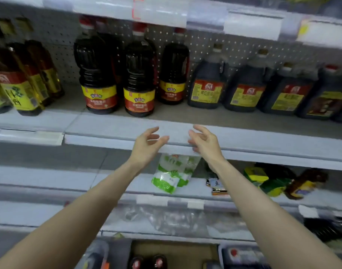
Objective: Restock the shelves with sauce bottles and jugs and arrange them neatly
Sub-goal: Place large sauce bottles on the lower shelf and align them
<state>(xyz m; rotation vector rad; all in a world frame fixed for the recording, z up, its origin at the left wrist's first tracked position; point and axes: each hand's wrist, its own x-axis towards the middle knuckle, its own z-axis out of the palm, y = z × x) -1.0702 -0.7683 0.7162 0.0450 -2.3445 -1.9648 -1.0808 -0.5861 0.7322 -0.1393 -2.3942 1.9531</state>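
Both hands empty here, left hand [146, 141] and right hand [203, 140], fingers loosely spread at the shelf edge [108, 139]. Soy sauce bottles [139, 74] sit just above; probably reaching to straighten the set-back one [174, 70], though it's blurry.

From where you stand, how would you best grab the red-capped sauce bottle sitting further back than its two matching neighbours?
Come straight in from the front, through the gap between the nearer sauce bottle and the dark jug. The set-back bottle stands upright, its label facing out; I'd wrap the dark body just above the label, where it seems slimmer.
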